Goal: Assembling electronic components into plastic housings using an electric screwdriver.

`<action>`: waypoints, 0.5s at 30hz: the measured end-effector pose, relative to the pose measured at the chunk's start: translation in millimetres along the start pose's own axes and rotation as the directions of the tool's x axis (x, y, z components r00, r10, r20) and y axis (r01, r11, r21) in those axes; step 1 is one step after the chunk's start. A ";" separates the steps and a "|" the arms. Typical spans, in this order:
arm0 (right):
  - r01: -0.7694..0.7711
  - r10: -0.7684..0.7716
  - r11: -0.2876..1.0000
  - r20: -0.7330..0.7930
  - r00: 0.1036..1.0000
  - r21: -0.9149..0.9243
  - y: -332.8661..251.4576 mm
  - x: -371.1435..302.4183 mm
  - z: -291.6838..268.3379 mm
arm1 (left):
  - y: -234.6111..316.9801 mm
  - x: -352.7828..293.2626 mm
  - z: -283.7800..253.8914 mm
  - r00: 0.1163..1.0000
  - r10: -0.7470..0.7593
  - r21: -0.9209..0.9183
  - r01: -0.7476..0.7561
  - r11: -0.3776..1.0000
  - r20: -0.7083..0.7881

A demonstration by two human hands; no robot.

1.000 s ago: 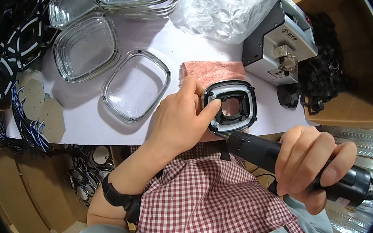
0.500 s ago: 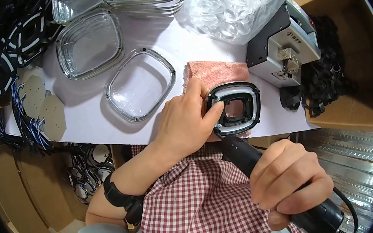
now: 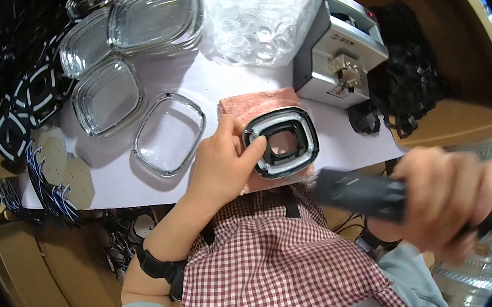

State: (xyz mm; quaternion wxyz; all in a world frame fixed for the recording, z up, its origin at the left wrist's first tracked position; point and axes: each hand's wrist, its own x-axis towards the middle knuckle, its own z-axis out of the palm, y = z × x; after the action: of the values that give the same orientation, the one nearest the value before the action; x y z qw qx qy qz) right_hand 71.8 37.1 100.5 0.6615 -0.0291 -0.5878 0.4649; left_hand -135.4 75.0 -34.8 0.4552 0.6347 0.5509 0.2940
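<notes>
My left hand [image 3: 217,167] pinches the left side of a black rounded-square housing [image 3: 302,141], its thumb on the inner rim and its other fingers at the outer edge. The housing has a pale inner band and a square opening in the middle. It lies on a pink cloth [image 3: 259,101] at the table's near edge. My right hand [image 3: 445,200], smeared by motion, is wrapped round a black electric screwdriver [image 3: 360,194]. The tool's front end points left, near the housing's lower right corner but apart from it; its tip is blurred.
Clear rounded-square covers [image 3: 169,135] with dark rims stand left and behind, some stacked. A clear bag [image 3: 264,21] of transparent rings sits at the back. A grey box-shaped machine [image 3: 337,52] stands right, beside a cardboard box [image 3: 474,76] with black parts. Wire bundles [image 3: 49,182] lie left.
My right hand has swung the screwdriver up and to the right, away from the housing's lower edge. My left hand keeps its hold. The whole view has shifted.
</notes>
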 end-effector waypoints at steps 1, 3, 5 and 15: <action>0.018 -0.020 1.000 -0.146 0.989 -0.014 -12.6 3.6 -1.7 | -0.7 -0.4 -2.3 0.999 -0.054 -0.067 0.053 0.996 -0.005; -0.039 0.015 0.993 -0.204 0.979 -0.113 -33.2 3.8 -23.5 | -2.6 4.7 -5.2 0.990 -0.137 -0.197 0.140 0.970 0.030; -0.130 0.068 0.965 -0.262 0.963 -0.229 -37.9 -3.3 -46.6 | 6.2 11.1 -10.4 0.976 -0.193 -0.265 0.214 0.940 0.104; -0.440 0.349 0.898 -0.596 0.724 -0.008 -20.1 -67.3 -97.8 | 6.7 21.3 -31.3 0.830 -0.320 -0.542 0.545 0.640 0.456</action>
State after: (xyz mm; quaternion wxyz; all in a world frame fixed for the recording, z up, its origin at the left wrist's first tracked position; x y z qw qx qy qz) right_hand 170.4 31.8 31.8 0.6899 -0.3430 -0.3708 0.5185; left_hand -155.3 103.7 -18.5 0.7868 0.3209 0.4690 0.2409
